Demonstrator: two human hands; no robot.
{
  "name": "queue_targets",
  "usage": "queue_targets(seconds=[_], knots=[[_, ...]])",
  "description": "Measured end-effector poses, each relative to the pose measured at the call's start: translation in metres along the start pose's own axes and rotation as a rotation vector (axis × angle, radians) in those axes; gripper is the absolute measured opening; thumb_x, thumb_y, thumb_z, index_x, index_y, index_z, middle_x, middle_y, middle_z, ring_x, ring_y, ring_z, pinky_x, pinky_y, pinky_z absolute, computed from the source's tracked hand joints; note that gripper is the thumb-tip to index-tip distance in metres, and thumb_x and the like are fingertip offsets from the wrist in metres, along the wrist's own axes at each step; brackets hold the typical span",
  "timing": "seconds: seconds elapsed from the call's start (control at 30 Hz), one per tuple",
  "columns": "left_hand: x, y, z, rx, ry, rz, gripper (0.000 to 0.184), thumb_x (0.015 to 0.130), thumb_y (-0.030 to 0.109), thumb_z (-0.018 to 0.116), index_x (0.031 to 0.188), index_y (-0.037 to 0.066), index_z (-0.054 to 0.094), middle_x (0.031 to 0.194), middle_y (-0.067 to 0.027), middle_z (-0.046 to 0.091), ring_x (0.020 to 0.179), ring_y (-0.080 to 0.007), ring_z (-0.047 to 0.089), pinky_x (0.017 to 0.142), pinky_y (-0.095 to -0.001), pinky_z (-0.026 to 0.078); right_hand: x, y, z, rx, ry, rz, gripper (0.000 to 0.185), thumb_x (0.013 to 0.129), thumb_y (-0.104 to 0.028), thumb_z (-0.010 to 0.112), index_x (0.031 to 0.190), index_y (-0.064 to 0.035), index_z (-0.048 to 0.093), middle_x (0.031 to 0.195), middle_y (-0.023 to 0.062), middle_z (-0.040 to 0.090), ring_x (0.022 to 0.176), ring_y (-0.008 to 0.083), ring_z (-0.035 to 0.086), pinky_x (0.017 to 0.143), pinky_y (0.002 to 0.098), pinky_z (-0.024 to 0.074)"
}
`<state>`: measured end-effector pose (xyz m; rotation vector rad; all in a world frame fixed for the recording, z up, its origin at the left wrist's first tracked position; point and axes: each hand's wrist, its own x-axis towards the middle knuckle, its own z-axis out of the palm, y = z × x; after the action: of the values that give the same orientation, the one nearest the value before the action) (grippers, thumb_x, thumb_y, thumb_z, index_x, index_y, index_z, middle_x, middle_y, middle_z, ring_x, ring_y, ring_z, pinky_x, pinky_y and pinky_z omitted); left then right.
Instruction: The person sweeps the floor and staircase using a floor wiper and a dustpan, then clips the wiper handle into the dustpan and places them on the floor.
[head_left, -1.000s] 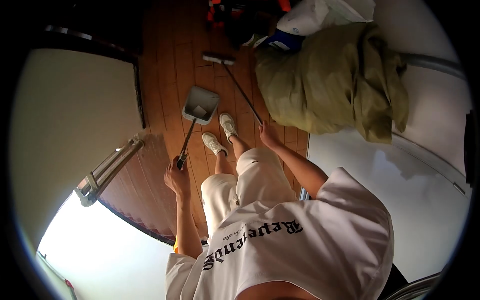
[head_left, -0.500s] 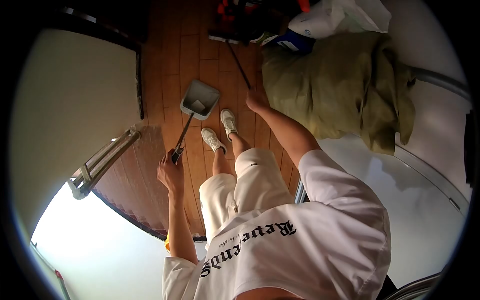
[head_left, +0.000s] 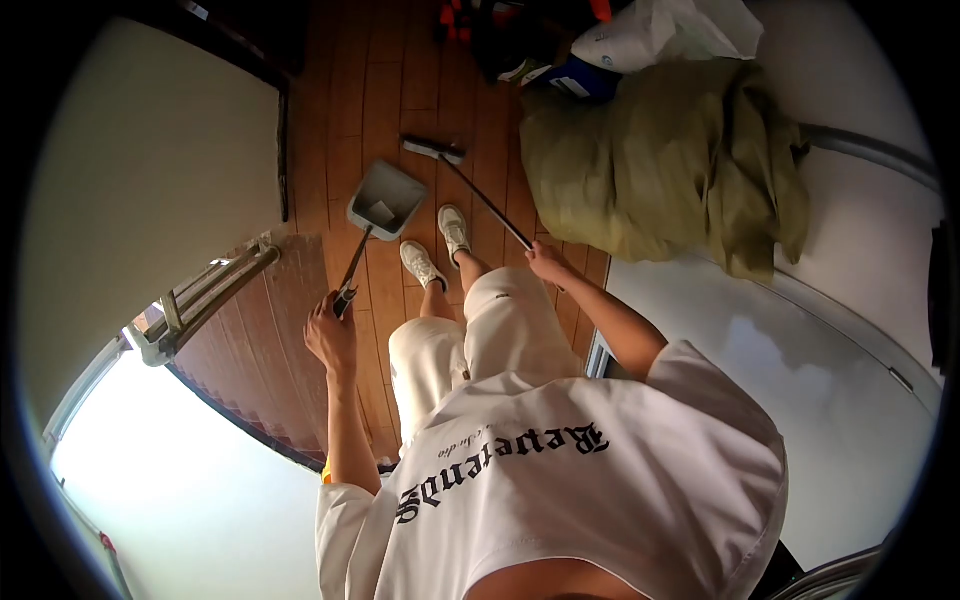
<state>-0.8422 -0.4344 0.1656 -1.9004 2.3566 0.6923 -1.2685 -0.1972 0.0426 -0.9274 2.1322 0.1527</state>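
Note:
My left hand (head_left: pixel 329 333) is closed around the upper end of a long-handled dustpan's handle. The grey dustpan (head_left: pixel 396 188) rests on the wooden floor ahead of my shoes, with a small pale piece (head_left: pixel 383 211) lying in it. My right hand (head_left: pixel 550 264) grips the dark stick of a broom. The broom head (head_left: pixel 434 150), pale with a dark edge, is on the floor just beyond the dustpan and slightly to its right. A gap separates the broom head from the dustpan's rim.
An olive-green cloth cover (head_left: pixel 660 170) drapes over something on the right. Behind it lie a white plastic bag (head_left: pixel 670 35) and dark items. A white wall stands at left, with a metal-framed rail (head_left: pixel 205 305) near a bright opening. My white shoes (head_left: pixel 422 264) stand near the dustpan.
My right hand has drawn back toward my body, pulling the broom head from near the dark items at the back to just beyond the dustpan. The dustpan stays in about the same place.

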Motion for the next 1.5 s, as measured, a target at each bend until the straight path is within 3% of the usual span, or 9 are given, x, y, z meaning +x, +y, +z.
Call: queue_targets(seconds=[0.07,0.13,0.33,0.47,0.63,0.77,1.1,1.27,1.5], knots=[[-0.011,-0.015,0.006,-0.034,0.040,0.011,0.028,0.090,0.027,0.076,0.112,0.010,0.077,0.100,-0.0088,0.076,0.094,-0.0302,0.072,0.082,-0.0423,0.055,-0.035,-0.027,-0.054,0.345,-0.266,0.224,0.038,0.106,-0.037,0.049,0.123,-0.0037,0.059,0.078,0.0093,0.063,0.055,0.0228,0.058,0.050,0.0401,0.0490],[-0.019,-0.020,0.001,-0.008,0.018,-0.012,0.029,0.090,0.028,0.076,0.112,0.010,0.077,0.099,-0.0086,0.076,0.093,-0.0301,0.072,0.081,-0.0425,0.055,-0.053,-0.029,-0.067,0.405,-0.191,0.313,0.038,0.107,-0.043,0.049,0.121,-0.0086,0.057,0.067,0.0015,0.051,0.046,0.0123,0.044,0.041,0.0320,0.0399],[-0.054,-0.045,0.013,0.010,0.059,-0.026,0.028,0.091,0.031,0.075,0.110,0.011,0.077,0.097,-0.0085,0.076,0.091,-0.0301,0.072,0.079,-0.0429,0.055,-0.013,-0.018,-0.099,0.413,-0.143,0.131,0.039,0.107,-0.038,0.048,0.109,-0.0010,0.060,0.069,0.0090,0.058,0.045,0.0208,0.053,0.042,0.0382,0.0457],[-0.081,-0.058,0.028,0.018,0.067,-0.115,0.029,0.091,0.034,0.074,0.110,0.012,0.076,0.098,-0.0083,0.076,0.091,-0.0300,0.071,0.078,-0.0430,0.055,0.065,-0.051,-0.095,-0.029,0.023,-0.086,0.037,0.107,-0.032,0.046,0.108,0.0009,0.063,0.089,0.0210,0.069,0.077,0.0391,0.068,0.070,0.0517,0.0531],[-0.121,-0.059,0.039,0.014,0.086,-0.181,0.029,0.091,0.033,0.074,0.112,0.013,0.076,0.100,-0.0075,0.076,0.095,-0.0297,0.071,0.082,-0.0433,0.054,0.130,-0.067,-0.056,-0.221,-0.024,-0.103,0.031,0.107,-0.029,0.045,0.111,-0.0009,0.060,0.096,0.0224,0.068,0.092,0.0374,0.066,0.082,0.0513,0.0518],[-0.176,-0.052,0.052,0.016,0.123,-0.251,0.030,0.090,0.033,0.074,0.113,0.014,0.076,0.103,-0.0068,0.076,0.098,-0.0294,0.070,0.085,-0.0431,0.053,0.095,0.009,-0.026,-0.346,0.017,-0.340,0.028,0.103,-0.023,0.048,0.115,-0.0006,0.058,0.097,0.0221,0.069,0.088,0.0422,0.066,0.078,0.0529,0.0534],[-0.324,-0.040,0.102,-0.049,0.248,-0.410,0.028,0.092,0.034,0.073,0.111,0.013,0.076,0.104,-0.0094,0.077,0.099,-0.0308,0.072,0.084,-0.0420,0.056,-0.078,0.108,0.009,-0.313,0.010,-0.203,0.031,0.103,-0.024,0.053,0.118,0.0023,0.058,0.099,0.0277,0.071,0.093,0.0467,0.069,0.082,0.0538,0.0559],[-0.357,-0.037,0.133,-0.066,0.279,-0.503,0.023,0.091,0.030,0.075,0.108,0.013,0.077,0.103,-0.0068,0.077,0.096,-0.0289,0.072,0.083,-0.0406,0.056,-0.056,0.074,0.026,-0.354,0.069,-0.409,0.030,0.103,-0.024,0.054,0.119,0.0015,0.059,0.093,0.0290,0.070,0.089,0.0475,0.068,0.077,0.0542,0.0562],[-0.378,-0.055,0.157,-0.159,0.299,-0.587,0.027,0.087,0.025,0.078,0.112,0.015,0.075,0.097,-0.0048,0.075,0.092,-0.0268,0.069,0.079,-0.0408,0.050,0.089,-0.111,0.095,-0.372,0.128,-0.894,0.022,0.099,-0.019,0.059,0.110,0.0004,0.061,0.087,0.0336,0.067,0.087,0.0502,0.067,0.074,0.0572,0.0555]])
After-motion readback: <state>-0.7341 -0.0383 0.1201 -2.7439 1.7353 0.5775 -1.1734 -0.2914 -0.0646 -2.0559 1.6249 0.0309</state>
